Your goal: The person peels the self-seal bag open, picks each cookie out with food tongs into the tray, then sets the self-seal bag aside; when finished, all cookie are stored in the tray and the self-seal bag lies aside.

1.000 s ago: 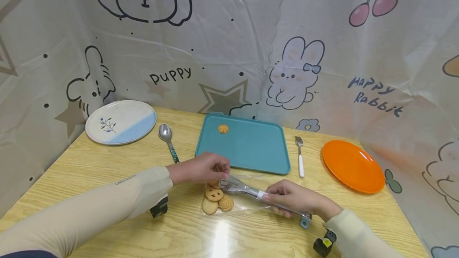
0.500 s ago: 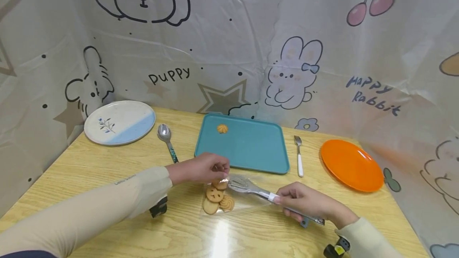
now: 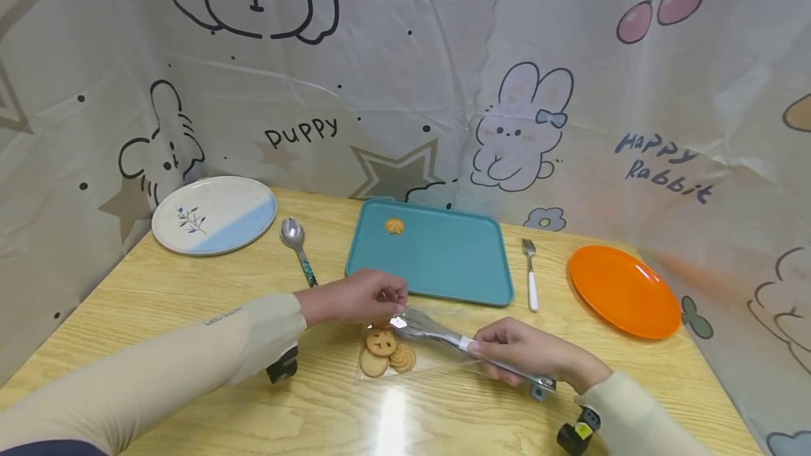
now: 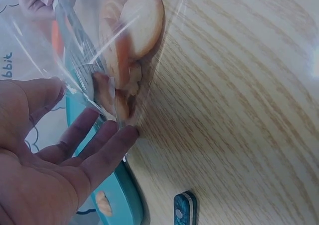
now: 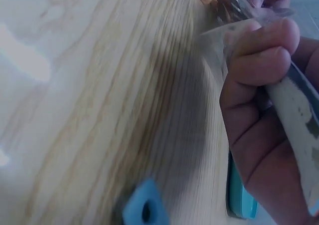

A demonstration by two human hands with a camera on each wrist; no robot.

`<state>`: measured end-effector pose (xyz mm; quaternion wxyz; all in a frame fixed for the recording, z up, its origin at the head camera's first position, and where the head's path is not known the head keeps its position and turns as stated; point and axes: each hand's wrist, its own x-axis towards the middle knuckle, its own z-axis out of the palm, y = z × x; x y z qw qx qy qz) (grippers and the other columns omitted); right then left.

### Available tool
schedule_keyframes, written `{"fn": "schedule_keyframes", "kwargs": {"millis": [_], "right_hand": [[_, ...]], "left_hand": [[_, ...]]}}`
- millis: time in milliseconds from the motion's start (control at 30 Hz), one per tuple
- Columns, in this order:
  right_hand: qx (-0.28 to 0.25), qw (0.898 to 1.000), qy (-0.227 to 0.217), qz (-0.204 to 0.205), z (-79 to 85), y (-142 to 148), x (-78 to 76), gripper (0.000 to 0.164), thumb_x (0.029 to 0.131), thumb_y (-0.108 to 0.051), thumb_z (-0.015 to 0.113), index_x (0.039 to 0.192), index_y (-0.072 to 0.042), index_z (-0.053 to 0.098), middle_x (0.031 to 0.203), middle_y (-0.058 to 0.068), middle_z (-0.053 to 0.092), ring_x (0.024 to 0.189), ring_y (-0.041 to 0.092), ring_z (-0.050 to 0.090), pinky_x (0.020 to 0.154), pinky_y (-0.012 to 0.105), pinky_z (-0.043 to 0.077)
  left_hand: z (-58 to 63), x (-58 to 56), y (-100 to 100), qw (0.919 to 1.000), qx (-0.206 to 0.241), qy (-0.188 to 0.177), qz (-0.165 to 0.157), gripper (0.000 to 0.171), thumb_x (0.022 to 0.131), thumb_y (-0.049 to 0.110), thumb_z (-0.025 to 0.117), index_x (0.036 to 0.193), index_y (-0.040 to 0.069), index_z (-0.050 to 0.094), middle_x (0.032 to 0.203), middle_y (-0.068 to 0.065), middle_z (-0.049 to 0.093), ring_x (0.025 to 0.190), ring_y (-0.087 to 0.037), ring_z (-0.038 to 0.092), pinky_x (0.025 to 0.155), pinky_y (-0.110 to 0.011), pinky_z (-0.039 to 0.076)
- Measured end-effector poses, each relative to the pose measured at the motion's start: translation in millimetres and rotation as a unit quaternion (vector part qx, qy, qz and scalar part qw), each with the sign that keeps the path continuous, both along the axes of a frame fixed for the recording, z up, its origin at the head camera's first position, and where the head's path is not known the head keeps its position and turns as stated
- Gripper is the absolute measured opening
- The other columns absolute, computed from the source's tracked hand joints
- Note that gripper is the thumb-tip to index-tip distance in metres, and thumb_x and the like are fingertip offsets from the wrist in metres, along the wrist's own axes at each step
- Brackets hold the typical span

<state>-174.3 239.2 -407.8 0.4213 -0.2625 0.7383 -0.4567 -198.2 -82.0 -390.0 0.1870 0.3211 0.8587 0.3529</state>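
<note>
A clear plastic bag [image 3: 437, 363] holding several cookies [image 3: 380, 343] lies in front of the tray. My left hand [image 3: 364, 295] pinches the bag's edge at its far left; in the left wrist view the thumb and fingers [image 4: 107, 152] are against the film. With my right hand [image 3: 529, 352] I grip metal tongs [image 3: 437, 331], their head inside the bag beside the cookies. Fingers curl round the tongs' handle [image 5: 294, 120] in the right wrist view. One round cookie [image 4: 144, 23] leans on others inside the bag; part of the pile is hidden by the tongs and left hand.
Behind the bag is a teal tray [image 3: 450, 266] with one small cookie [image 3: 395, 226] on it. A spoon [image 3: 294, 238] and a white-blue plate [image 3: 215, 217] lie left. A fork [image 3: 531, 276] and an orange plate [image 3: 624, 292] lie right.
My right hand drew the tongs back to the right, then moved them left again, deeper into the bag over the upper cookie. The left hand has stayed at the bag's edge.
</note>
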Motion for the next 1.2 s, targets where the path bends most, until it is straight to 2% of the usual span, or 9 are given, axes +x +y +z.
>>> {"fn": "schedule_keyframes", "kwargs": {"millis": [333, 633, 800, 933, 1000, 1133, 1200], "right_hand": [[-0.020, 0.999, -0.035, -0.018, -5.9, -14, -3.5, 0.042, 0.103, -0.029, 0.046, 0.103, 0.010, 0.061, 0.064, -0.004, 0.056, 0.046, 0.004, 0.047, 0.046, 0.022, 0.041], [0.005, 0.999, -0.021, -0.035, -4.3, -9, 1.4, 0.042, 0.102, -0.033, 0.047, 0.099, 0.007, 0.062, 0.057, -0.004, 0.051, 0.045, 0.007, 0.045, 0.049, 0.023, 0.043], [0.017, 0.999, -0.020, -0.044, 3.7, 10, 8.3, 0.042, 0.103, -0.033, 0.046, 0.100, 0.007, 0.060, 0.063, -0.003, 0.053, 0.046, 0.007, 0.046, 0.049, 0.024, 0.045], [0.004, 0.999, -0.028, -0.044, 10.0, 33, 15.6, 0.041, 0.104, -0.028, 0.043, 0.101, 0.011, 0.056, 0.067, -0.002, 0.054, 0.047, 0.006, 0.046, 0.051, 0.021, 0.046], [-0.008, 0.999, -0.026, -0.041, 13.3, 47, 20.2, 0.038, 0.105, -0.023, 0.042, 0.101, 0.012, 0.055, 0.065, 0.004, 0.052, 0.047, 0.007, 0.045, 0.049, 0.022, 0.046], [-0.033, 0.998, -0.023, -0.039, 21.3, 75, 28.9, 0.033, 0.105, -0.015, 0.038, 0.104, 0.014, 0.054, 0.068, 0.021, 0.046, 0.045, 0.023, 0.038, 0.042, 0.029, 0.039], [-0.040, 0.998, -0.023, -0.041, 25.1, 89, 33.4, 0.031, 0.105, -0.011, 0.036, 0.106, 0.014, 0.053, 0.071, 0.025, 0.044, 0.048, 0.030, 0.036, 0.040, 0.031, 0.037]], "left_hand": [[0.2, 0.0, -1, 0.9999, 0.004, -0.012, 0.001, 0.010, 0.096, 0.016, 0.060, 0.086, 0.017, 0.060, 0.099, 0.000, 0.072, 0.098, -0.016, 0.067, 0.086, -0.032, 0.054], [-0.5, 0.0, -1, 0.9999, 0.007, -0.014, 0.000, 0.010, 0.097, 0.015, 0.058, 0.088, 0.015, 0.060, 0.099, -0.001, 0.071, 0.099, -0.017, 0.067, 0.084, -0.031, 0.055], [-1.3, -0.6, -1, 0.9999, 0.009, -0.004, -0.003, 0.010, 0.096, 0.015, 0.060, 0.087, 0.014, 0.059, 0.098, -0.002, 0.071, 0.100, -0.018, 0.067, 0.086, -0.029, 0.055], [-1.8, -1.9, 0, 1.0000, 0.004, 0.000, -0.005, 0.010, 0.096, 0.015, 0.060, 0.086, 0.015, 0.059, 0.098, -0.003, 0.071, 0.102, -0.018, 0.067, 0.088, -0.030, 0.055], [-1.6, -2.2, 0, 1.0000, 0.004, 0.001, -0.007, 0.010, 0.096, 0.015, 0.059, 0.086, 0.014, 0.059, 0.099, -0.004, 0.071, 0.103, -0.019, 0.067, 0.089, -0.031, 0.055], [-1.3, -2.4, 1, 0.9999, 0.004, 0.001, -0.012, 0.010, 0.097, 0.014, 0.059, 0.087, 0.014, 0.059, 0.099, -0.006, 0.071, 0.104, -0.020, 0.066, 0.089, -0.032, 0.054], [-1.2, -2.3, 1, 0.9999, 0.001, -0.001, -0.011, 0.010, 0.097, 0.014, 0.058, 0.087, 0.014, 0.059, 0.099, -0.006, 0.071, 0.104, -0.020, 0.066, 0.089, -0.032, 0.054]]}}
